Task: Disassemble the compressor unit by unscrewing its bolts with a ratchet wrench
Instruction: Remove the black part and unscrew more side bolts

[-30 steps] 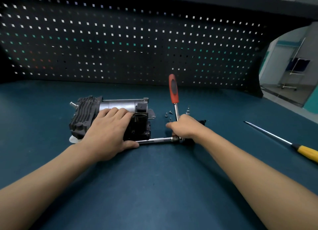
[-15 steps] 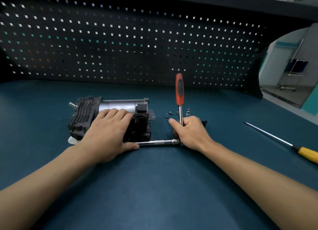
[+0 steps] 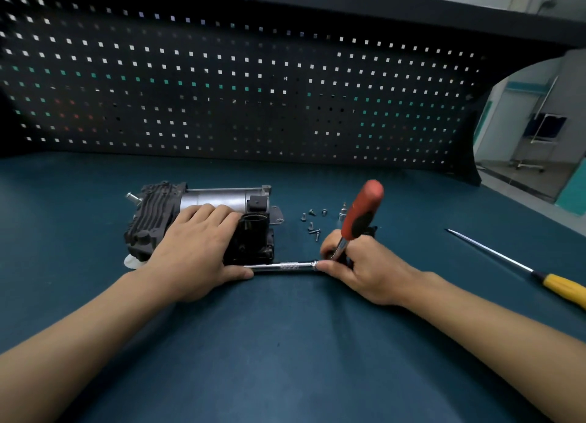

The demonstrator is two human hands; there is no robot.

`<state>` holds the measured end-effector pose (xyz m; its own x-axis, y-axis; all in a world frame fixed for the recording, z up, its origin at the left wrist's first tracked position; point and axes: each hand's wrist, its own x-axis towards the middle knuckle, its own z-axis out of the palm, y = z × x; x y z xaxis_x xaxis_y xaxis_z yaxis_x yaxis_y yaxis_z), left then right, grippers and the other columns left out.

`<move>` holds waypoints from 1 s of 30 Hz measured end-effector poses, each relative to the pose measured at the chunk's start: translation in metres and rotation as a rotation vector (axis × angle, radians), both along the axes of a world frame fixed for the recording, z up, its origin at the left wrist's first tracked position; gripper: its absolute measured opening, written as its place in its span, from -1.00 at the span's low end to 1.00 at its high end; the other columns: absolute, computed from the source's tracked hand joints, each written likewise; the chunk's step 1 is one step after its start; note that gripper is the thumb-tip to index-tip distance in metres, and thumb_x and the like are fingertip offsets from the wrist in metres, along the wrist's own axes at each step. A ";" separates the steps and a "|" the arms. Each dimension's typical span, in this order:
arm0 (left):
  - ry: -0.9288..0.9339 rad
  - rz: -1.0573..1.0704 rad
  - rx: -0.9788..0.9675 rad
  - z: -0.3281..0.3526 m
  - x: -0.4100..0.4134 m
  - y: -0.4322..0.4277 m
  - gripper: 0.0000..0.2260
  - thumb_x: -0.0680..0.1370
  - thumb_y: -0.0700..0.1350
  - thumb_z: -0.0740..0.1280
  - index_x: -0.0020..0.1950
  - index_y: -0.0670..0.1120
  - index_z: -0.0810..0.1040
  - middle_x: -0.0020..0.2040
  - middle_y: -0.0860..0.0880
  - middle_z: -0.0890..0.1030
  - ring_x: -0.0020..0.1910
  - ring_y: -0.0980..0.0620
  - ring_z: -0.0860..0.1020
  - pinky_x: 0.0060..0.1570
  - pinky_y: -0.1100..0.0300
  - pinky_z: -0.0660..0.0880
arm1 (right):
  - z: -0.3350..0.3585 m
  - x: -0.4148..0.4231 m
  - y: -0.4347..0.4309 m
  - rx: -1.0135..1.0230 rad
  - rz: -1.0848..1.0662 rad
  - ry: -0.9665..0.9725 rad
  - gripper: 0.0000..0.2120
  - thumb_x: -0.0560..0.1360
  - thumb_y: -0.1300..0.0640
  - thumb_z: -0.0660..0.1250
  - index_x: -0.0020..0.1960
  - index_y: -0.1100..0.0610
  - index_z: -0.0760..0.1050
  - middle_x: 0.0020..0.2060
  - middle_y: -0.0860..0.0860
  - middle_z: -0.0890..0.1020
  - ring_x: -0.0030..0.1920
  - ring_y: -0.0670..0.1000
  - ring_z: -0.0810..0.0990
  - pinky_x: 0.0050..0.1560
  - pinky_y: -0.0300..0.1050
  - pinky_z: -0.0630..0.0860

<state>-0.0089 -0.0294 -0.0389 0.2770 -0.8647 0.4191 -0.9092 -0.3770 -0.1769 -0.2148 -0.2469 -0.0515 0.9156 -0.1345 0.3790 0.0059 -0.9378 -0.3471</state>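
left hand (image 3: 196,248) presses flat on the compressor unit (image 3: 215,199), left of centre; right hand (image 3: 364,267) grips the ratchet wrench (image 3: 363,213), bar into its near side. loose screws (image 3: 312,224) already out, so partway i'd say, body not yet apart.

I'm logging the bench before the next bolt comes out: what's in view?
compressor unit: one, black and silver, left of centre on table
ratchet wrench: one, red-black handle, tilted up in right hand
extension bar: one, silver, from wrench head to compressor unit
loose screws: about six, silver, right of compressor unit
screwdriver: one, yellow handle, far right on table
table: one, dark teal, underneath everything
pegboard: one, black, behind table
left hand: one, pressing on compressor unit
right hand: one, gripping ratchet wrench near its head
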 end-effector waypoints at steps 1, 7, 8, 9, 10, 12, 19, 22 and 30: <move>0.000 0.001 0.001 0.000 0.000 0.000 -0.26 0.33 0.46 0.29 0.29 -0.04 0.45 0.16 0.05 0.52 0.14 -0.05 0.47 0.25 0.03 0.36 | 0.002 -0.004 -0.001 -0.032 0.003 0.051 -0.75 0.60 -0.17 0.25 0.00 0.02 0.48 -0.12 -0.09 0.53 -0.10 -0.04 0.53 -0.02 0.07 0.52; 0.005 0.003 -0.002 0.000 0.000 0.000 -0.27 0.32 0.48 0.28 0.27 -0.02 0.44 0.15 0.06 0.52 0.13 -0.04 0.47 0.23 0.04 0.36 | 0.016 -0.020 0.007 -0.339 0.066 0.186 -0.75 0.67 -0.03 0.19 0.26 0.05 0.50 0.17 -0.10 0.52 0.16 -0.04 0.47 0.20 -0.05 0.44; 0.006 0.004 0.001 0.000 0.001 0.000 -0.27 0.32 0.48 0.26 0.27 -0.02 0.44 0.16 0.06 0.51 0.13 -0.03 0.46 0.23 0.05 0.36 | 0.016 -0.022 0.009 -0.413 0.078 0.168 -0.75 0.67 0.01 0.21 0.28 0.08 0.51 0.19 -0.07 0.53 0.17 -0.02 0.47 0.19 -0.07 0.44; 0.007 0.004 0.002 0.000 0.001 0.000 -0.26 0.32 0.49 0.25 0.28 -0.01 0.43 0.16 0.07 0.51 0.13 -0.03 0.46 0.24 0.05 0.36 | 0.016 -0.023 0.010 -0.458 0.087 0.145 -0.75 0.67 0.05 0.24 0.29 0.12 0.52 0.20 -0.04 0.55 0.16 0.01 0.48 0.17 -0.07 0.45; 0.010 0.004 0.000 0.000 0.001 0.000 -0.26 0.32 0.49 0.25 0.29 -0.01 0.43 0.16 0.07 0.51 0.14 -0.03 0.46 0.24 0.05 0.35 | 0.016 -0.024 0.011 -0.467 0.093 0.129 -0.74 0.67 0.07 0.25 0.29 0.14 0.54 0.19 -0.01 0.56 0.15 0.03 0.49 0.16 -0.08 0.45; 0.017 0.005 -0.005 -0.001 0.001 0.000 -0.26 0.32 0.49 0.26 0.30 0.00 0.42 0.17 0.07 0.51 0.15 -0.03 0.45 0.25 0.06 0.34 | 0.014 -0.023 0.012 -0.393 0.087 0.125 -0.72 0.67 0.03 0.24 0.28 0.14 0.54 0.18 -0.02 0.56 0.15 0.00 0.50 0.18 -0.11 0.45; 0.018 0.013 -0.023 -0.002 0.001 -0.002 -0.28 0.34 0.47 0.29 0.30 0.01 0.42 0.17 0.08 0.50 0.16 -0.01 0.44 0.26 0.08 0.31 | 0.005 0.005 0.003 0.250 -0.131 0.117 -0.77 0.64 -0.05 0.26 0.07 0.07 0.60 -0.07 0.03 0.68 -0.01 -0.03 0.63 0.16 0.04 0.53; 0.016 0.017 -0.024 -0.002 0.001 -0.002 -0.29 0.34 0.48 0.28 0.30 0.02 0.41 0.17 0.09 0.49 0.18 -0.01 0.43 0.27 0.09 0.30 | 0.008 0.016 -0.003 0.379 -0.201 0.170 -0.73 0.63 -0.12 0.25 -0.01 0.02 0.63 -0.11 0.04 0.70 -0.13 -0.07 0.64 0.08 0.00 0.57; 0.005 0.002 -0.056 -0.004 0.003 -0.001 -0.24 0.32 0.47 0.28 0.34 0.00 0.40 0.15 0.06 0.52 0.15 -0.03 0.46 0.24 0.07 0.32 | 0.009 0.035 -0.002 0.732 -0.287 0.208 -0.72 0.65 -0.02 0.25 0.00 0.15 0.61 -0.19 -0.09 0.75 -0.30 -0.08 0.61 -0.14 -0.15 0.53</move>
<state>-0.0063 -0.0301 -0.0427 0.2805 -0.8394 0.4655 -0.9093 -0.3877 -0.1514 -0.1796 -0.2492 -0.0425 0.8498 -0.5224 -0.0703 -0.3328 -0.4282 -0.8402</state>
